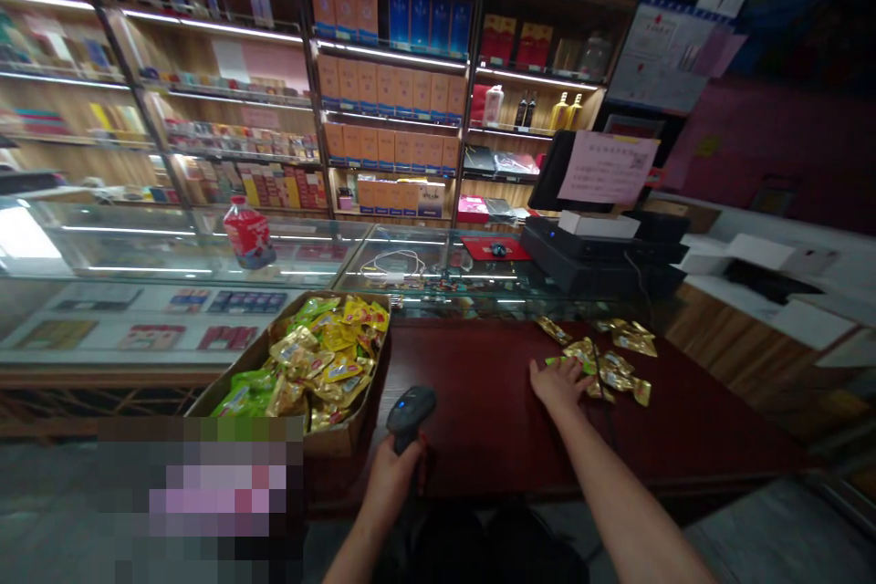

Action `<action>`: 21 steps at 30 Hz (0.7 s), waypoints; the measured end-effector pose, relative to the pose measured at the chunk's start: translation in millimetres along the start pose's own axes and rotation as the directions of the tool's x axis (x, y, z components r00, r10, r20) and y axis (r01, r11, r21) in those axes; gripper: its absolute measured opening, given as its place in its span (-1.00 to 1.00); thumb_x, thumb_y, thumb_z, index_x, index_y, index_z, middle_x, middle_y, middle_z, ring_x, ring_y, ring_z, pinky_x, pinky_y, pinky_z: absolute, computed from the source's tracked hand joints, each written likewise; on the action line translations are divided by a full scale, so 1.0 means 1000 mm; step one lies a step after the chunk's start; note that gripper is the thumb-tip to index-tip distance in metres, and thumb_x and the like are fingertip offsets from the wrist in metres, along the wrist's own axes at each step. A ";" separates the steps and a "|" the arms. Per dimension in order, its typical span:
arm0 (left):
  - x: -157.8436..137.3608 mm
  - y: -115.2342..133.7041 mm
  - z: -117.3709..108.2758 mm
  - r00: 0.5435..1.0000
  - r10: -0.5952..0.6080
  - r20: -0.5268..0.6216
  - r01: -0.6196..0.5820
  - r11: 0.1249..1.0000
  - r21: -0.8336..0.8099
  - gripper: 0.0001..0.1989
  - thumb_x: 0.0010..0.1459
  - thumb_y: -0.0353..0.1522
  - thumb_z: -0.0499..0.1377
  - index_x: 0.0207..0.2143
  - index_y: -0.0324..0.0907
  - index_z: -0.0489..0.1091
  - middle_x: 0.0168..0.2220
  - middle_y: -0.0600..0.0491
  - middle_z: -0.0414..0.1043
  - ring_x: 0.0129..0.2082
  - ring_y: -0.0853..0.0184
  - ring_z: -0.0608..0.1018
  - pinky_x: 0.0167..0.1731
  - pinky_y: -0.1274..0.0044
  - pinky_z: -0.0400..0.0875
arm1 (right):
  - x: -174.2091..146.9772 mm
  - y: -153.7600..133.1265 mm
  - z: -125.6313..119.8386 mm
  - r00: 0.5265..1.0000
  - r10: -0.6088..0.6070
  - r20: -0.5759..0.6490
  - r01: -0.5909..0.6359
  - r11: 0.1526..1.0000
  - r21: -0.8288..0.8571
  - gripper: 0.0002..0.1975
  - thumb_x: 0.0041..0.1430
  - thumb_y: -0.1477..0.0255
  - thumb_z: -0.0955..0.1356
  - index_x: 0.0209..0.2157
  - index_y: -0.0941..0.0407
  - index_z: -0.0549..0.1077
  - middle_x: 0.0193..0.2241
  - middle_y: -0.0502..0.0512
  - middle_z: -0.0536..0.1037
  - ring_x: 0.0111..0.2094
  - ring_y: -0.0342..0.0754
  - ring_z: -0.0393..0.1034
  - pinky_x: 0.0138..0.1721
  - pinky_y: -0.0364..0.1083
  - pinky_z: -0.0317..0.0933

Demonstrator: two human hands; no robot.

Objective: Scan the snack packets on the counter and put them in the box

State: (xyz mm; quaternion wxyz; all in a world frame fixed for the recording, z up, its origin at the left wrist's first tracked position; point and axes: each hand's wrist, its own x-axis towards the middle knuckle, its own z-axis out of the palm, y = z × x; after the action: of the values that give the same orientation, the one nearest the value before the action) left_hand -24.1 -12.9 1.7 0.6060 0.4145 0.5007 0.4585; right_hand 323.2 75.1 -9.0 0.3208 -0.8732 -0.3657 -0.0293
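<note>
My left hand (395, 467) is closed round the handle of a black barcode scanner (412, 405), which has a small blue light on it. Over on the right, my right hand (559, 380) reaches across the dark red table (472, 411) with its fingers spread. Its fingertips rest on or just over a loose group of gold snack packets (620, 365); a green packet (578, 365) shows by the fingers. Left of the scanner stands an open cardboard box (352, 436) full of gold, yellow and green snack packets (335, 351).
Behind the table runs a glass display counter (307, 246) with a red-labelled bottle (247, 233) on it. A monitor (551, 169) and a black cash drawer (581, 260) stand at the back right. A dark cable (599, 374) crosses the packets. Stocked shelves line the wall.
</note>
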 end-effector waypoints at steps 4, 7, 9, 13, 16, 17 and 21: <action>-0.006 0.007 0.003 0.999 0.038 -0.016 -0.038 0.999 0.006 -0.70 -0.12 -0.13 0.33 -0.51 -0.13 0.37 -0.73 0.17 0.30 -0.76 0.40 0.31 -0.76 0.58 0.23 | -0.057 0.002 0.006 0.898 -0.436 0.063 0.415 0.885 0.210 -0.57 0.27 0.12 0.34 -0.09 0.18 0.59 0.24 0.49 0.46 0.38 0.38 0.17 0.39 0.42 -0.07; -0.011 0.009 0.003 0.998 0.057 0.024 -0.057 0.998 0.008 -0.69 -0.10 -0.11 0.34 -0.48 -0.14 0.39 -0.71 0.17 0.32 -0.77 0.41 0.31 -0.76 0.58 0.23 | -0.099 -0.010 0.009 0.798 -0.598 0.073 0.510 0.735 0.446 -0.66 0.25 0.18 0.36 -0.07 0.07 0.56 0.17 0.31 0.53 0.28 0.21 0.34 0.35 0.22 0.16; -0.013 0.010 0.002 0.997 0.061 0.050 -0.062 0.998 0.017 -0.68 -0.09 -0.11 0.33 -0.46 -0.15 0.39 -0.70 0.17 0.33 -0.77 0.42 0.31 -0.76 0.59 0.22 | -0.116 -0.015 0.007 0.813 -0.580 0.056 0.478 0.718 0.506 -0.57 0.25 0.19 0.35 0.08 0.09 0.50 0.16 0.30 0.53 0.24 0.19 0.38 0.33 0.21 0.19; -0.015 0.009 -0.001 0.995 0.048 0.085 -0.052 0.998 0.046 -0.69 -0.06 -0.11 0.32 -0.48 -0.15 0.39 -0.71 0.16 0.33 -0.76 0.42 0.32 -0.74 0.59 0.22 | -0.127 -0.020 -0.001 0.895 -0.446 0.006 0.405 0.818 0.408 -0.38 0.28 0.13 0.32 0.30 0.06 0.34 0.34 0.35 0.37 0.39 0.29 0.18 0.36 0.40 -0.01; -0.014 0.009 -0.001 0.993 0.056 0.099 -0.060 0.997 0.040 -0.68 -0.07 -0.11 0.32 -0.46 -0.15 0.39 -0.70 0.17 0.34 -0.77 0.43 0.31 -0.74 0.59 0.21 | -0.128 -0.022 -0.003 0.955 -0.285 -0.081 0.296 0.912 0.283 -0.26 0.23 0.08 0.36 0.34 0.17 0.29 0.44 0.53 0.14 0.45 0.45 -0.02 0.31 0.50 -0.06; -0.014 0.009 -0.001 0.993 0.056 0.106 -0.061 0.997 0.040 -0.68 -0.07 -0.11 0.33 -0.45 -0.16 0.39 -0.70 0.17 0.34 -0.78 0.43 0.31 -0.74 0.60 0.20 | -0.128 -0.022 -0.003 0.961 -0.263 -0.085 0.276 0.925 0.261 -0.22 0.18 0.08 0.40 0.33 0.19 0.31 0.43 0.57 0.14 0.44 0.50 -0.01 0.30 0.50 -0.06; -0.015 0.009 -0.001 0.990 0.045 0.134 -0.052 0.997 0.050 -0.67 -0.05 -0.11 0.32 -0.44 -0.16 0.39 -0.71 0.18 0.33 -0.78 0.44 0.31 -0.74 0.61 0.20 | -0.127 -0.023 -0.003 0.932 -0.360 0.034 0.330 0.886 0.326 -0.41 0.10 0.22 0.46 0.18 0.03 0.50 0.30 0.38 0.44 0.28 0.39 0.31 0.30 0.39 0.07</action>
State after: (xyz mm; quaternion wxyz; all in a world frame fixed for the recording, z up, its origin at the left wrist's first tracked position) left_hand -27.5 -25.2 13.7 0.6154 0.4723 0.4609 0.4310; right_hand 215.9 6.8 -30.9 0.4283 -0.7321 -0.5295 0.0137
